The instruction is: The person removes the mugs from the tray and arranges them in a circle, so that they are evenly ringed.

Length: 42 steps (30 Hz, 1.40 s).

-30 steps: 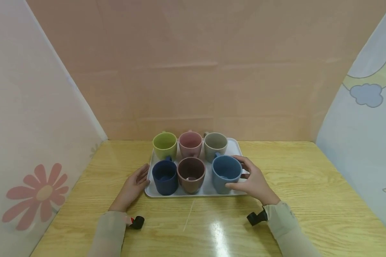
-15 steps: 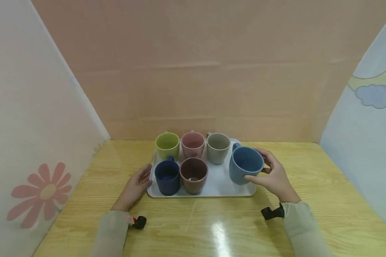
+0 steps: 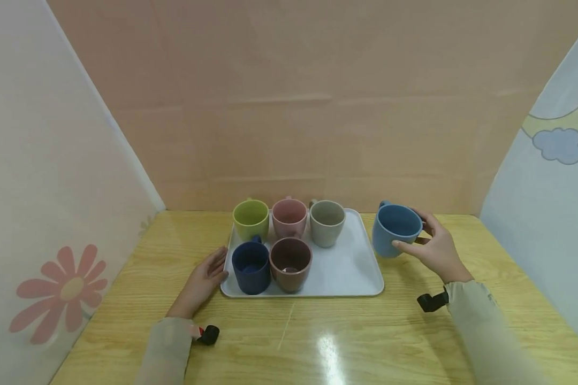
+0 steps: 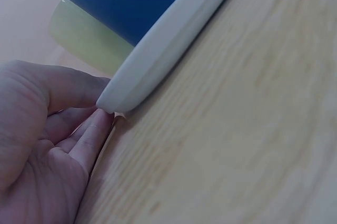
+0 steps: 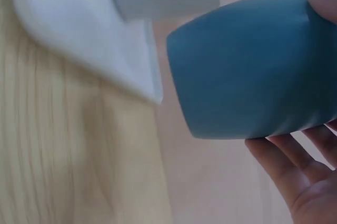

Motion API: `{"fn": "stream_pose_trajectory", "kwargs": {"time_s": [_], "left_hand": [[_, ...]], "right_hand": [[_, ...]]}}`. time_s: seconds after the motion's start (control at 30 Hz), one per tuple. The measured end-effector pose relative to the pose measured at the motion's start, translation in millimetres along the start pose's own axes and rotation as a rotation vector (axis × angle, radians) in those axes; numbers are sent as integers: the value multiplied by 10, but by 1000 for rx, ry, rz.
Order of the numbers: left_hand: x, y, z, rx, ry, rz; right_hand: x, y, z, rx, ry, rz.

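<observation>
My right hand [image 3: 438, 248] grips a light blue mug [image 3: 397, 230] by its body, thumb on the near side and fingers on the far side. It is held up off the table beside the right end of the white tray [image 3: 351, 267], its handle pointing away. At the tray's left edge my left hand [image 3: 199, 280] pinches the rim, as the left wrist view shows. On the tray stand a dark blue mug [image 3: 251, 272] and a brown mug [image 3: 290, 270] in front, with a green mug [image 3: 250, 224], a pink mug [image 3: 289, 222] and a grey mug [image 3: 327, 227] behind.
The tray lies on a wood-grain table [image 3: 250, 342]. A plain tan backdrop [image 3: 289, 117] rises at the table's back edge. Patterned side walls, a flower wall [image 3: 38, 187] on the left and a cloud wall [image 3: 554, 203] on the right, bound the table.
My right hand has lifted the light blue mug from the tray's front right and carried it right and back, past the tray's right edge. My left hand has stayed at the tray.
</observation>
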<state>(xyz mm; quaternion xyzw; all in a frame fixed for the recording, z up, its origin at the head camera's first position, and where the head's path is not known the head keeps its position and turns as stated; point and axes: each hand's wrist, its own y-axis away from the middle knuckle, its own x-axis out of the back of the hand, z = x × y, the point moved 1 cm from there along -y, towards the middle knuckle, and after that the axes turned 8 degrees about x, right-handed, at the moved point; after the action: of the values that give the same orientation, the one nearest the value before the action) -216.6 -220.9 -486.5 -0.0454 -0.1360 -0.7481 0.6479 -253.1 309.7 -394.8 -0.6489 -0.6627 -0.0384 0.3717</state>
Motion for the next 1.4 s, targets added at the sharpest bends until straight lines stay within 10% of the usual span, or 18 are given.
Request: {"fn": "stream_pose_trajectory", "kwargs": {"time_s": [0.73, 1.4], "left_hand": [[-26, 6, -21, -45, 28, -6], [-59, 4, 17, -23, 19, -14]], "right_hand": [[510, -310, 775, -243, 199, -25], [685, -290, 907, -290, 168, -59]]}}
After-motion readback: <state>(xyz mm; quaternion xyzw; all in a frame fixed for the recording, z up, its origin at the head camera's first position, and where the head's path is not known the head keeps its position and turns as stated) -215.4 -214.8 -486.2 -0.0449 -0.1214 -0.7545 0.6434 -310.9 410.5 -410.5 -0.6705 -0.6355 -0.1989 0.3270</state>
